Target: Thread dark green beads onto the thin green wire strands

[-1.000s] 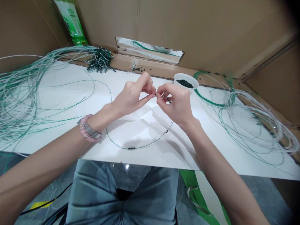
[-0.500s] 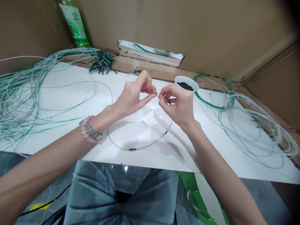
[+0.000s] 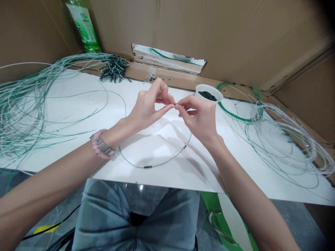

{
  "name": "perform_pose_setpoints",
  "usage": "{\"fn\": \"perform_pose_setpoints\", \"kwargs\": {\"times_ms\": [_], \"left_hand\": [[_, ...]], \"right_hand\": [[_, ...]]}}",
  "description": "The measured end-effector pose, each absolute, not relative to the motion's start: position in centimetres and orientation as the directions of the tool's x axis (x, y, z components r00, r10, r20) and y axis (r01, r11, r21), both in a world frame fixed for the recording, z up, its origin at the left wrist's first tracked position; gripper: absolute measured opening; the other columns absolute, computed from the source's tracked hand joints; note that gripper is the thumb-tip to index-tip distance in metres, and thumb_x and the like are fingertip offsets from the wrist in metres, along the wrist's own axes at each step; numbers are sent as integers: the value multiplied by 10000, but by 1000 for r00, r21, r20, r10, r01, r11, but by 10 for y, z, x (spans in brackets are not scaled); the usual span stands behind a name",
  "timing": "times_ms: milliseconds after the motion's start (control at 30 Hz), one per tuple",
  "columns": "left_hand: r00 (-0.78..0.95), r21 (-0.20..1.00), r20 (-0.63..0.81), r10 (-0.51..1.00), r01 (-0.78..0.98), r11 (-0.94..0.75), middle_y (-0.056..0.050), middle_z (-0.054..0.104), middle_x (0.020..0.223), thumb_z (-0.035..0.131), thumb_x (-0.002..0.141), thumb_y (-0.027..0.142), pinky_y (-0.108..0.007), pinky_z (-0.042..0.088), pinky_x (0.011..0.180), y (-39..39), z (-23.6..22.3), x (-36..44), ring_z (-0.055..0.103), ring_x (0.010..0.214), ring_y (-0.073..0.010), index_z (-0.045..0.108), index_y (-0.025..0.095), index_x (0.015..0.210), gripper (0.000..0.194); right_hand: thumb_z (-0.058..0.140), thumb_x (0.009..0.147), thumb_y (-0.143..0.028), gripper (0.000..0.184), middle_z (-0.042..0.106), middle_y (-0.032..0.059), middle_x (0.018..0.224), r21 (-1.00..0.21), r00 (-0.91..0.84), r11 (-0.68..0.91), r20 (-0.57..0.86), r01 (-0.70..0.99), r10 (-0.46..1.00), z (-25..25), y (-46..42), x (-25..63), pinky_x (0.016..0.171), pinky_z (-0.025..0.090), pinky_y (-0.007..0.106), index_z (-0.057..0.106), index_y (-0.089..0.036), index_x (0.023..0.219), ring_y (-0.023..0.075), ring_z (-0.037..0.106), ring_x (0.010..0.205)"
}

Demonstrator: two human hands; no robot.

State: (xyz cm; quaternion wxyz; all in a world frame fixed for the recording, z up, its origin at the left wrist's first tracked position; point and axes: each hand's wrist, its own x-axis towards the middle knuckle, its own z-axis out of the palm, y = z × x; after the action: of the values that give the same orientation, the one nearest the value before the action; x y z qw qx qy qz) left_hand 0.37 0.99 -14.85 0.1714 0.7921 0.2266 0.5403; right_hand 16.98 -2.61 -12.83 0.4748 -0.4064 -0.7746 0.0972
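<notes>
My left hand (image 3: 149, 106) pinches a tiny dark bead (image 3: 175, 105) between thumb and fingertip. My right hand (image 3: 200, 113) is closed on a thin cord, its fingertips meeting the left ones at the bead; the cord's tip is hidden there. From below my right hand the green cord (image 3: 167, 161) loops down across the white table and round to the left wrist. Several dark beads (image 3: 148, 167) sit together on the low part of the loop. A smaller bead group (image 3: 184, 147) is higher up on its right side.
A white cup (image 3: 220, 94) of dark beads stands behind my right hand. Coils of green and white cord (image 3: 282, 136) lie right; a large cord bundle (image 3: 23, 108) with a beaded end (image 3: 115, 68) lies left. A green bottle (image 3: 85, 28) stands by the cardboard wall (image 3: 178, 28).
My right hand has moved slightly left, closing the small gap, so the fingertips of both hands now meet at the bead. The loop on the right has shifted a little.
</notes>
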Motion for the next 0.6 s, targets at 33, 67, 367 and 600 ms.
{"fn": "perform_pose_setpoints", "kwargs": {"times_ms": [33,67,367,600], "left_hand": [[282,554,769,574,153,-818,5,645,795,636,799,333,-310,602,685,9,-149,5,689,744,-143,366,232,871,297],[255,591,755,604,131,-796,0,655,800,636,799,337,-315,602,685,9,-150,6,693,752,-151,356,233,875,308],[194,654,727,658,96,-751,2,662,739,659,773,369,-302,574,581,11,-153,12,683,653,-160,336,228,867,365],[191,590,762,619,189,-785,20,648,708,651,778,333,-287,559,584,12,-151,10,648,615,-131,347,226,873,336]], "right_hand": [[564,802,-136,108,635,-2,682,-616,-176,625,630,480,756,-129,-26,169,516,513,219,600,-181,711,104,605,585],[578,799,-144,104,641,0,677,-695,-132,590,595,412,793,-129,-25,169,520,526,222,608,-178,705,109,621,591],[675,742,-267,120,688,12,703,-901,-87,376,366,216,927,-134,-22,163,550,558,235,652,-151,762,124,663,605],[641,680,-155,62,669,30,658,-841,-71,347,350,415,934,-131,-19,170,627,521,273,605,-145,631,147,648,639]]}}
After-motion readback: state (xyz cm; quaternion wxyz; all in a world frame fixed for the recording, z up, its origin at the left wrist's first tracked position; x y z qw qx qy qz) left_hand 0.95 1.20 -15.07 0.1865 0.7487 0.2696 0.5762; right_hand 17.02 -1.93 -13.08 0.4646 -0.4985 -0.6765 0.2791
